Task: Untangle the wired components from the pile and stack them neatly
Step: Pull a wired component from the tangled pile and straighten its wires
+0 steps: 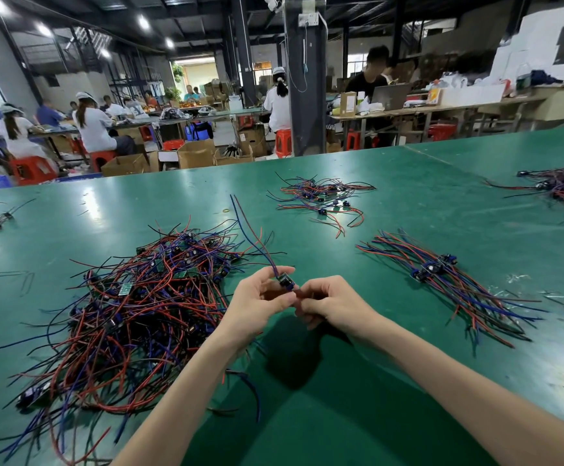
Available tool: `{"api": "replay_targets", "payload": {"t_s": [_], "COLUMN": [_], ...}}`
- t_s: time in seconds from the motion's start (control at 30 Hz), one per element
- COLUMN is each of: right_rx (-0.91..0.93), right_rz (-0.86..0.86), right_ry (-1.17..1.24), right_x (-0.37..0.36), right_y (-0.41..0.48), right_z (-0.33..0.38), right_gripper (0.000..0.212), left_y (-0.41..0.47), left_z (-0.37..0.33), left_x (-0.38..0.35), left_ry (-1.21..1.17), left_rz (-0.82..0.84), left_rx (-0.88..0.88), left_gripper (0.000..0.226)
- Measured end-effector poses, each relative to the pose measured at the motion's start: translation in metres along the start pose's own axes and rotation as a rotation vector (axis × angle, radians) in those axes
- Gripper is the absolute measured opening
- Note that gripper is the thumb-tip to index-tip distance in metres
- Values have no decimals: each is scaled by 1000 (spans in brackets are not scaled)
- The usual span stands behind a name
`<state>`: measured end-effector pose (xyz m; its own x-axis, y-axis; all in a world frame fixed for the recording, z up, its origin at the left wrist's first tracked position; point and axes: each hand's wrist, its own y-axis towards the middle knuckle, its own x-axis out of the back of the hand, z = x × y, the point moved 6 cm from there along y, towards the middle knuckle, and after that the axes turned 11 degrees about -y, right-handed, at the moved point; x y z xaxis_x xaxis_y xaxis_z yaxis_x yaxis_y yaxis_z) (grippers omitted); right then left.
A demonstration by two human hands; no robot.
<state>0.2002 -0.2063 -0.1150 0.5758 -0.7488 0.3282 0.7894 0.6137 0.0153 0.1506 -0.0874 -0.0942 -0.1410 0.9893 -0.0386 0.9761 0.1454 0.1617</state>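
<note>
Action right up close over the table point(341, 405): left hand point(260, 299) pinches one wired component point(286, 282) by its little board, right hand point(332, 304) curls in and nips its near end, leads point(250, 227) trailing up and away. Light, floppy thing, I'd say: hold the stiff board, don't tug thin wires. Left, the tangled pile point(132, 314); right, the neat stack point(442, 280); farther back, another loose bunch point(321, 196).

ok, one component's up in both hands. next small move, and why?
Probably carry the held component rightward and lay it on the neat stack, aligned with the others. The left hand and right hand both pinch it, and its wires appear to rise free of the tangled pile, so it looks untangled.
</note>
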Motion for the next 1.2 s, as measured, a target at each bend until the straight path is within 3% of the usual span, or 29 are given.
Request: {"api": "replay_targets", "payload": {"t_s": [0.5,0.97,1.2], "right_rx": [-21,-51,49], "right_rz": [-39,75,14], "right_ry": [-9,70,-68], "right_x": [0,-3,-3], "right_y": [0,-2,-3], "right_z": [0,6,13], "right_gripper": [17,21,21], "left_y": [1,-2,1], "left_z": [3,-4,-3], "left_x": [7,5,11], "left_ry": [23,52,35], "left_rz": [-116,-157,-216], "left_rx": [-7,-156,-192], "left_gripper": [24,31,28]}}
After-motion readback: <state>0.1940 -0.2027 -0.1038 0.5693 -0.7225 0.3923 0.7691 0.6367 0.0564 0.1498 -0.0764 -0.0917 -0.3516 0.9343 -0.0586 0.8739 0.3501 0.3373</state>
